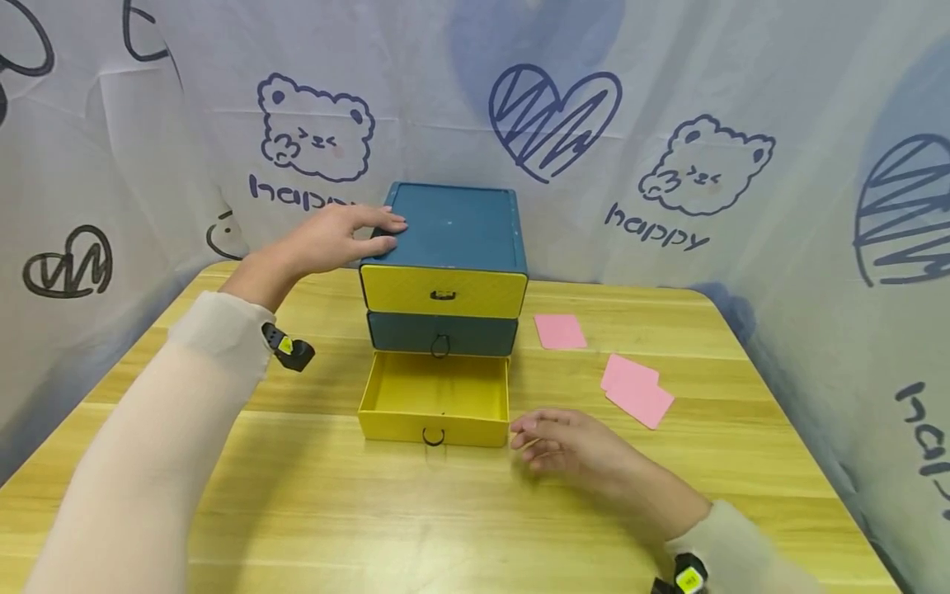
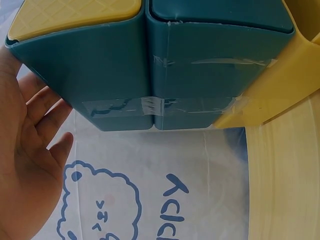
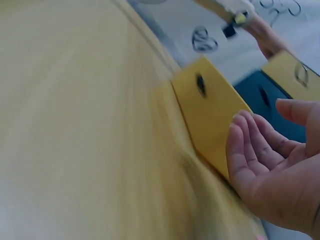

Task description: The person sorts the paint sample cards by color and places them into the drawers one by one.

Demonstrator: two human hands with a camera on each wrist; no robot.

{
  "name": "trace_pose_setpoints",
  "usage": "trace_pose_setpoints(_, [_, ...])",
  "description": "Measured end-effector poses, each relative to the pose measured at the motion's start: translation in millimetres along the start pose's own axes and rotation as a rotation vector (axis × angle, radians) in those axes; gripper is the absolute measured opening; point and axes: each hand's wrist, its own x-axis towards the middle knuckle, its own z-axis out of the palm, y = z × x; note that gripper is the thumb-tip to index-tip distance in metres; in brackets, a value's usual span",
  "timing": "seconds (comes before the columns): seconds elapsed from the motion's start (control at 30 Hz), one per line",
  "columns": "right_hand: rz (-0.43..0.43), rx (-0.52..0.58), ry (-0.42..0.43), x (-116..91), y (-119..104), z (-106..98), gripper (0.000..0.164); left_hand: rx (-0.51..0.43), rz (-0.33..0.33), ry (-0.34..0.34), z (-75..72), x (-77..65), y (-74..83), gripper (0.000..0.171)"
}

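A small chest of drawers (image 1: 453,227) in blue-green and yellow stands on the table. Its bottom yellow drawer (image 1: 434,426) is pulled out, and nothing shows inside it. The yellow top drawer (image 1: 401,289) and the blue-green middle drawer (image 1: 401,330) are pushed in. My left hand (image 1: 337,239) rests on the top's left edge, fingers extended; the left wrist view shows it along the chest's side (image 2: 90,70). Just right of the open drawer's front corner is my right hand (image 1: 567,445), its fingers slightly bent and holding nothing.
To the right of the chest a pink square card (image 1: 560,331) lies on the wooden table (image 1: 445,520). Nearer and farther right are overlapping pink cards (image 1: 640,392). A white printed cloth (image 1: 438,107) hangs behind and at the sides of the table.
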Motion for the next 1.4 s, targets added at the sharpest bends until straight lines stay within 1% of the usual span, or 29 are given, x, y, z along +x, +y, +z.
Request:
trace_pose_setpoints(0.17, [-0.077, -0.252, 0.157, -7.4, -9.8, -41.1, 0.045, -0.006, -0.003, 0.001, -1.3, -0.4, -0.1, 0.047])
trace_pose_setpoints(0.27, [-0.114, -0.398, 0.245, -15.2, -14.0, -65.6, 0.047, -0.002, -0.001, -0.002, -1.6, 0.1, 0.1, 0.047])
trace_pose_setpoints(0.37, [-0.150, -0.548, 0.317, -24.9, -17.1, -86.5, 0.048, 0.003, 0.003, -0.004, -1.7, 1.2, 0.4, 0.047])
trace_pose_setpoints(0.53, [-0.169, -0.817, 0.463, -36.7, -17.7, -111.8, 0.050, 0.005, 0.004, -0.001, -2.2, 1.9, 2.0, 0.047])
trace_pose_setpoints(0.63, [-0.160, -0.939, 0.518, -40.9, -15.1, -124.7, 0.054, 0.005, 0.000, -0.005, -2.7, 1.9, 3.1, 0.047])
trace_pose_setpoints(0.7, [-0.154, -1.005, 0.529, -42.8, -12.6, -132.8, 0.059, 0.007, -0.002, -0.008, -2.7, 1.8, 3.6, 0.048])
trace_pose_setpoints(0.8, [-0.159, -1.110, 0.520, -43.8, -7.8, -143.3, 0.066, 0.010, -0.008, -0.011, -2.7, 1.7, 3.9, 0.047])
trace_pose_setpoints(0.93, [-0.153, -1.245, 0.516, -44.0, 0.7, -152.4, 0.078, 0.007, -0.016, -0.016, -2.5, 1.2, 4.0, 0.048])
trace_pose_setpoints(1.03, [-0.118, -1.297, 0.543, -44.9, 7.9, -155.7, 0.086, 0.005, -0.019, -0.018, -1.9, 0.8, 4.2, 0.048])
trace_pose_setpoints(1.1, [-0.111, -1.301, 0.559, -45.1, 12.4, -156.3, 0.089, 0.012, -0.024, -0.023, -1.6, 0.3, 3.6, 0.049])
trace_pose_setpoints(1.23, [-0.126, -1.329, 0.578, -44.5, 18.2, -155.7, 0.088, 0.019, -0.024, -0.024, -0.8, -0.8, 2.5, 0.048])
trace_pose_setpoints(1.4, [-0.171, -1.402, 0.581, -43.9, 18.8, -152.3, 0.075, 0.024, -0.013, -0.015, -0.5, -1.6, 1.9, 0.048])
